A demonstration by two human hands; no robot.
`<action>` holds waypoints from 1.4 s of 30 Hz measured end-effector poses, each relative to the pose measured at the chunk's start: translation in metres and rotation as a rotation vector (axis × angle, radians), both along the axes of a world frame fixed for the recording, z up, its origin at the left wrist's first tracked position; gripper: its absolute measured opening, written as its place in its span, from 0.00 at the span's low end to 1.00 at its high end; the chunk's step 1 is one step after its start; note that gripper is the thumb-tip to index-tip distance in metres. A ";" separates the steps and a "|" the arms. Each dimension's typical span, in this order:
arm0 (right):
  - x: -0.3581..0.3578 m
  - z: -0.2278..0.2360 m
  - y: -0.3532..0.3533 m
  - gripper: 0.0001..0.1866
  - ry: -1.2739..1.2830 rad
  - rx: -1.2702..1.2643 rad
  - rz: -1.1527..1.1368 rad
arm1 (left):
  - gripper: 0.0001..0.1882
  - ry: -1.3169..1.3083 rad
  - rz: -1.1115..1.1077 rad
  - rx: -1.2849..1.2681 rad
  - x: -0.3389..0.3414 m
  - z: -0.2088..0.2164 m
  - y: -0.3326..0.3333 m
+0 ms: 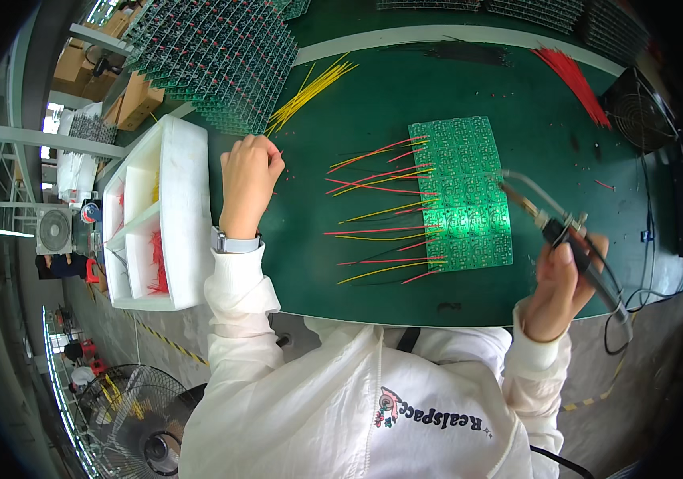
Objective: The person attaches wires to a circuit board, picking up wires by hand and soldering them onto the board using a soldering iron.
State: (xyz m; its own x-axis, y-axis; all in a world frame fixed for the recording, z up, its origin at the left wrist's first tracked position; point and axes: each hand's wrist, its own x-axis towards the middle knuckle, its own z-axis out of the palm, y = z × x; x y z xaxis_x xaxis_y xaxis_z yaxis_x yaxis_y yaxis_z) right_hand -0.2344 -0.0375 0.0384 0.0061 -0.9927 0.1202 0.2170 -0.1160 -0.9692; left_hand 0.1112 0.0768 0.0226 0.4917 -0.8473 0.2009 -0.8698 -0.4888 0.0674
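Note:
A green panel of circuit boards (pixel 465 195) lies on the green table before me. Red, yellow and black wires (pixel 381 190) stretch leftward from its left side. My right hand (pixel 555 291) grips a soldering iron (pixel 593 273) with a thin curved tube along its front; the tip is at the board's right edge, and I cannot tell whether it touches. My left hand (pixel 247 184) is raised left of the board with its fingers closed together. A bit of red shows by those fingertips, too small to name. Close beyond it lies a bundle of yellow wires (pixel 309 92).
A white foam box (pixel 184 215) with compartments of wires stands at the left. Stacked circuit panels (pixel 213 60) rise at the far left. Red wires (pixel 571 84) and a black fan unit (pixel 639 108) sit far right. A cable (pixel 646 263) hangs along the right edge.

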 end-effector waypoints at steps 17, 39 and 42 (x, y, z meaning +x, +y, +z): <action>0.037 -0.038 -0.051 0.12 0.099 -0.197 0.233 | 0.04 0.178 -0.533 -0.376 -0.121 0.003 -0.104; 0.040 -0.035 -0.050 0.13 0.168 -0.159 0.281 | 0.04 0.155 -0.512 -0.365 -0.128 -0.005 -0.108; 0.041 -0.034 -0.049 0.13 0.164 -0.146 0.285 | 0.04 0.157 -0.508 -0.359 -0.128 -0.006 -0.108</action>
